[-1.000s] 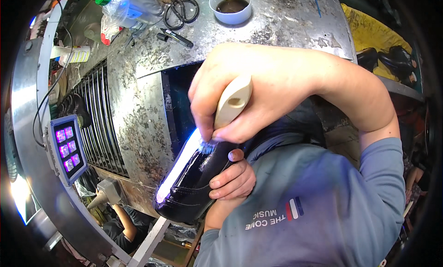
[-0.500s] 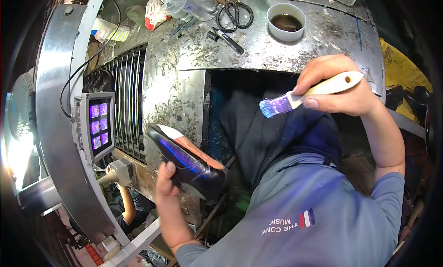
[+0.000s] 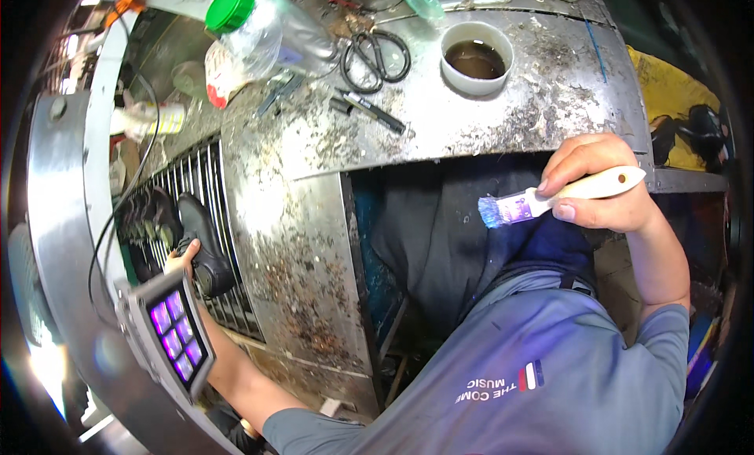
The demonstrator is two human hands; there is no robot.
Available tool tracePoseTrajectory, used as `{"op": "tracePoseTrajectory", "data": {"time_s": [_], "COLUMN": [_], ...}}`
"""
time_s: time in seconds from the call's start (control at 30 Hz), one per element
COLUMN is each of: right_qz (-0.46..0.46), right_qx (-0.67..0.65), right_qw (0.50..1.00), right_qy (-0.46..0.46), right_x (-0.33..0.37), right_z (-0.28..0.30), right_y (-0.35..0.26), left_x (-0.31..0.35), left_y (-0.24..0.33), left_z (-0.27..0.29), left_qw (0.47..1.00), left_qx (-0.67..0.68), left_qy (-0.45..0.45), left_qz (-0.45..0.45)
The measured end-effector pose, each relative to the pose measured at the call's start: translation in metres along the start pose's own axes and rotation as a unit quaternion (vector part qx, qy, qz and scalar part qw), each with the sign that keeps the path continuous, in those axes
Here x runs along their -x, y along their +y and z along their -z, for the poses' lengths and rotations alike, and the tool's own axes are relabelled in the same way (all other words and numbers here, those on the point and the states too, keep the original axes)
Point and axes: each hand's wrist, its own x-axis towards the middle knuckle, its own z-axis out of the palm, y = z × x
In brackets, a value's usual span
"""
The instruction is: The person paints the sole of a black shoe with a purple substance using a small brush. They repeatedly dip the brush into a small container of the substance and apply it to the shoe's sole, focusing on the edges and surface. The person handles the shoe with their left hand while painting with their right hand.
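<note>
My left hand (image 3: 185, 255) reaches past the lamp to the metal rollers and grips a black shoe (image 3: 208, 251) by its side, the thumb on top. The shoe lies on or just above the rollers, next to other dark shoes (image 3: 151, 215). Part of this hand is hidden behind the lamp. In my right hand (image 3: 597, 184) is a flat paintbrush (image 3: 601, 185) with a pale handle, held between thumb and fingers. Its bristles (image 3: 489, 212) point left over my lap and look bluish under the violet light.
A white bowl of dark liquid (image 3: 477, 59) stands on the stained metal bench (image 3: 550, 101). Left of it are black-handled scissors (image 3: 375, 60), a black marker (image 3: 373, 111) and a green-capped plastic jar (image 3: 271, 31). A violet-lit lamp (image 3: 169, 337) stands beside my left forearm, near the metal rollers (image 3: 228, 298).
My left hand has carried the black shoe away from in front of me, left and farther off to the rollers. My right hand still holds the paintbrush. The view has shifted.
</note>
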Motion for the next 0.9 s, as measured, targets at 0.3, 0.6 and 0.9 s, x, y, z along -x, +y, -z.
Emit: {"op": "tracePoseTrajectory", "data": {"time_s": [0.3, 0.6, 0.9], "right_qz": [-0.045, 0.021, -0.124], "right_qx": [0.016, 0.010, 0.152], "right_qw": [0.999, 0.997, 0.915], "right_qy": [0.016, 0.079, 0.353], "right_x": [-0.017, 0.006, 0.140], "right_z": [-0.008, -0.009, 0.150], "right_y": [0.001, 0.016, 0.037], "left_x": [-0.049, 0.078, 0.308], "left_y": [0.024, 0.026, 0.093], "left_z": [-0.100, -0.083, -0.054], "left_qw": [0.983, 0.923, 0.922], "left_qx": [-0.083, -0.150, 0.013], "left_qy": [0.167, 0.273, 0.242], "left_qz": [-0.001, -0.224, -0.301]}}
